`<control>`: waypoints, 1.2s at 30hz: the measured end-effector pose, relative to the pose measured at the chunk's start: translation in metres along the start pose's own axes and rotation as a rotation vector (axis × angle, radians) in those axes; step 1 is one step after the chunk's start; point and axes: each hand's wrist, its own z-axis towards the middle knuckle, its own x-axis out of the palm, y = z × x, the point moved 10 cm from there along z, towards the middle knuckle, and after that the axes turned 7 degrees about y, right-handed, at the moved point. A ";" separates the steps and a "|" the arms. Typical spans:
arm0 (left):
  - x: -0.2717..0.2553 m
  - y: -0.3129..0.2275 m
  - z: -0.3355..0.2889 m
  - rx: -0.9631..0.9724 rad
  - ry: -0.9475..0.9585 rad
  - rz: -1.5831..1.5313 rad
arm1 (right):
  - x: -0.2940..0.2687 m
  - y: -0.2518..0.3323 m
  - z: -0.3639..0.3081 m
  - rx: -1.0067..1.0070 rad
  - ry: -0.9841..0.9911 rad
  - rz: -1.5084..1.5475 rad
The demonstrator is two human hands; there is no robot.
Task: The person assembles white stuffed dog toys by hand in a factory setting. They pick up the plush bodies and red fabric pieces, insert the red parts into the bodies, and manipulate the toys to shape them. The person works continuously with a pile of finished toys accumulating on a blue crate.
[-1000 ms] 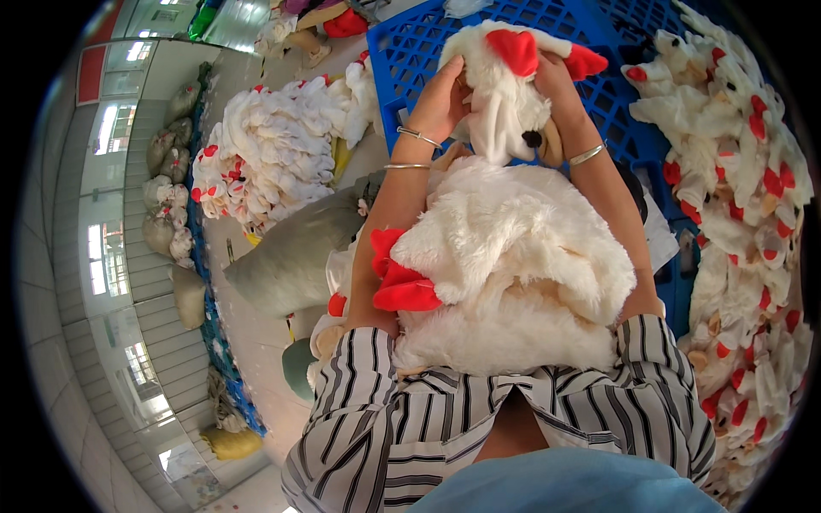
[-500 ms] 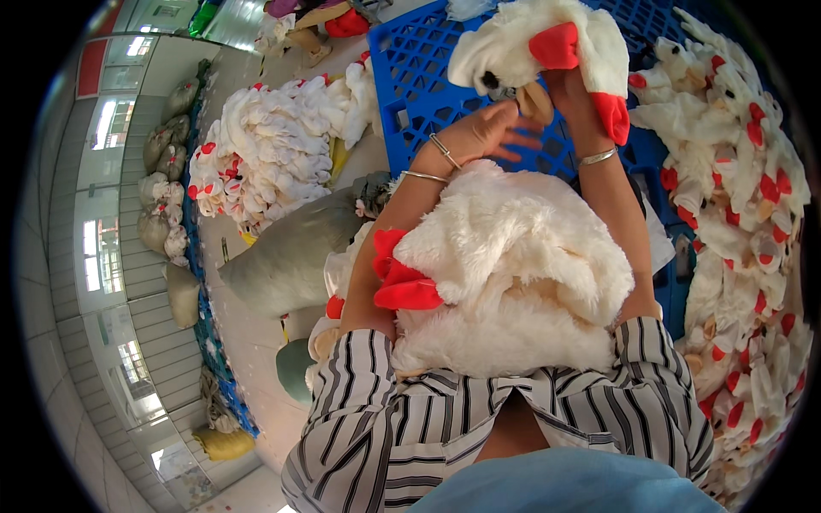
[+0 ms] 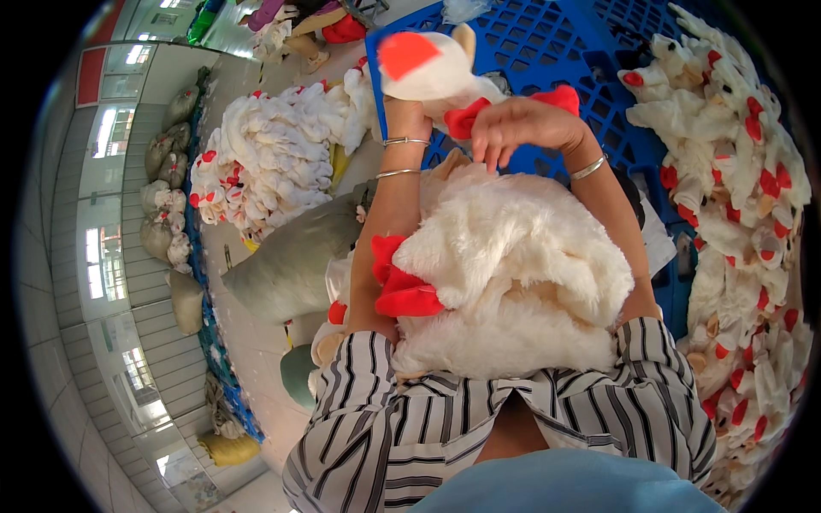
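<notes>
A: What is the person holding?

B: A white plush toy (image 3: 432, 73) with red and tan trim, lifted at the far centre over a blue plastic crate (image 3: 547, 51). The left hand (image 3: 409, 115) grips it from below; those fingers are buried in the fur, so their state cannot be told. The right hand (image 3: 522, 128) curls its fingers together, pinching a red flap.

A: How would it handle?

B: Probably light, soft and floppy, not fragile; best gripped around the body.

A: Anything unclear?

B: The toy is motion-blurred. A heap of white plush (image 3: 505, 274) on the lap hides both forearms' lower parts, and a further pile (image 3: 753, 222) at right is cut off by the rim.
</notes>
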 end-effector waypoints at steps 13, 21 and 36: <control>0.041 -0.026 -0.014 0.196 0.177 0.738 | -0.088 -0.030 -0.009 -0.126 -0.665 0.022; -0.008 0.003 0.005 -0.059 0.210 1.380 | -0.152 -0.023 -0.096 -0.490 -1.249 0.221; -0.036 0.001 0.005 -0.090 0.027 0.898 | -0.159 -0.023 -0.117 -0.571 -1.341 0.294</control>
